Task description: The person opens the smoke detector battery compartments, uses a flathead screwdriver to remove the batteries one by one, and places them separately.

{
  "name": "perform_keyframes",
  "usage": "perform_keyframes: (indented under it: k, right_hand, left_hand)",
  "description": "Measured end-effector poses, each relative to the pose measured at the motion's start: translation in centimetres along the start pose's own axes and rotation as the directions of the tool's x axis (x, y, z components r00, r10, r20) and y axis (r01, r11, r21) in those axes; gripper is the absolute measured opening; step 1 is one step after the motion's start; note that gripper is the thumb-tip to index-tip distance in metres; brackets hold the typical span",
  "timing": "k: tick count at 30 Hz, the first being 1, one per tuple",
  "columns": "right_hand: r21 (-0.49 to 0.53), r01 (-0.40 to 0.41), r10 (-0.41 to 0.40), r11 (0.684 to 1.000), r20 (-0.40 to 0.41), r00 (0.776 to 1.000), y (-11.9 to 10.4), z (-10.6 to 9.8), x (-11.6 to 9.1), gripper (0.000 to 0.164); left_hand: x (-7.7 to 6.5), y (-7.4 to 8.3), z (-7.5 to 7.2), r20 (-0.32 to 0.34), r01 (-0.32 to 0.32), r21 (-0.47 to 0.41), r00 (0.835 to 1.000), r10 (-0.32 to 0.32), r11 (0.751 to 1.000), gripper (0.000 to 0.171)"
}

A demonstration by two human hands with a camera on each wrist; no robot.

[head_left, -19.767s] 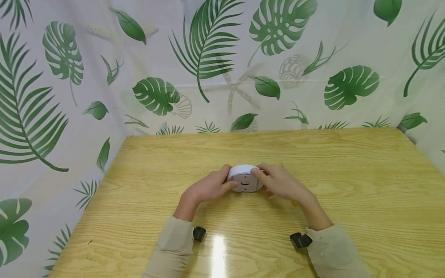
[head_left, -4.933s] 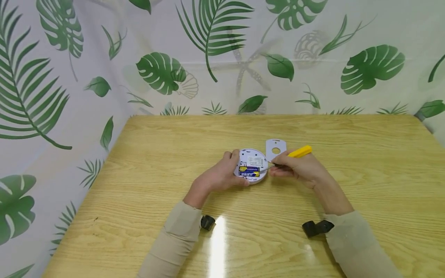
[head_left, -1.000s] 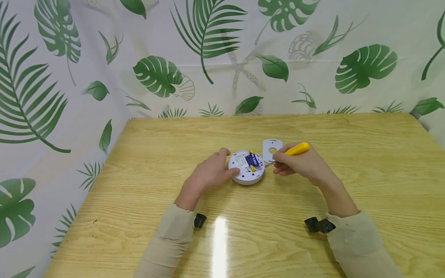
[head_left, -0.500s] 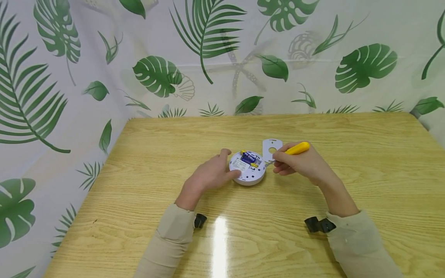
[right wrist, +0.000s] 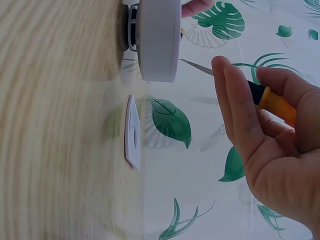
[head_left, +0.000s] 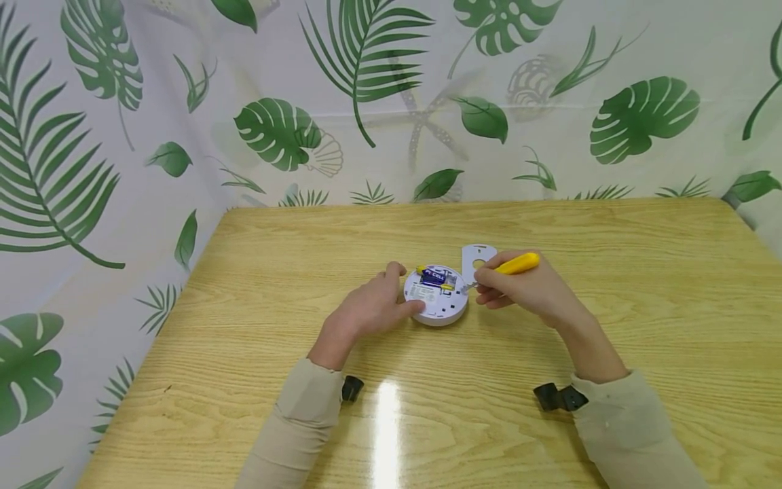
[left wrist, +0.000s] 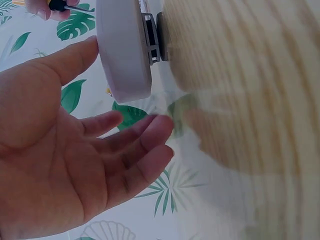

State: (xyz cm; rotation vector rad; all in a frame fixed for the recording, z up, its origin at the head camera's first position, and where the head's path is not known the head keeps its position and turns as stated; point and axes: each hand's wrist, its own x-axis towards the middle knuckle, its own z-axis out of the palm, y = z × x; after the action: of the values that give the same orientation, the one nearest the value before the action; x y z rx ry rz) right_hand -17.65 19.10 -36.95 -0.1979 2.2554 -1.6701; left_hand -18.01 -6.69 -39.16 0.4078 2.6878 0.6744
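A round white smoke detector [head_left: 438, 310] lies on the table with its back upward, purple-and-yellow batteries [head_left: 434, 277] showing in its recess. My left hand [head_left: 369, 302] rests its thumb on the detector; in the left wrist view the other fingers [left wrist: 150, 170] are loosely bent and apart from it. My right hand [head_left: 534, 292] pinches a yellow-handled screwdriver [head_left: 518, 263] like a pen. Its thin metal blade points at the detector's back beside the batteries; whether the tip touches, I cannot tell. In the right wrist view the dark collar of the screwdriver [right wrist: 277, 105] shows between the fingers.
A flat white mounting plate [head_left: 469, 262] with a round hole lies just behind the detector, partly covered by the right hand. The wooden table [head_left: 293, 272] meets a leaf-patterned cloth [head_left: 391, 156] at its back edge.
Since 19.8 s ago, the plate has come off and the screwdriver is in the right hand. Over the last second, the detector has turned counterclockwise and the blade has shifted left over its rim.
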Motion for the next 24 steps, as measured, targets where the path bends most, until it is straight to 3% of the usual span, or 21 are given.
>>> perform_keyframes:
  k: [6, 10, 20, 24]
  right_hand:
    - [0.004, 0.068, -0.068, 0.998, 0.033, 0.997, 0.2, 0.3, 0.0, 0.038]
    - [0.000, 0.096, -0.096, 0.995, 0.036, 0.995, 0.3, 0.6, 0.1, 0.034]
    - [-0.015, 0.081, -0.080, 0.997, 0.041, 0.996, 0.5, 1.1, 0.4, 0.037]
    - [-0.018, 0.072, -0.071, 0.997, 0.032, 0.997, 0.4, 1.3, 0.4, 0.037]
  left_hand:
    - [0.5, 0.0, 0.2, -0.060, -0.071, -0.066, 0.996, 0.067, 0.995, 0.100]
    - [0.8, 0.0, 0.4, -0.055, -0.130, -0.096, 0.991, 0.126, 0.987, 0.112]
    - [1.2, -0.3, 0.7, 0.021, -0.189, -0.235, 0.980, 0.200, 0.953, 0.118]
    - [1.3, -0.1, 0.7, 0.018, -0.180, -0.219, 0.982, 0.188, 0.959, 0.121]
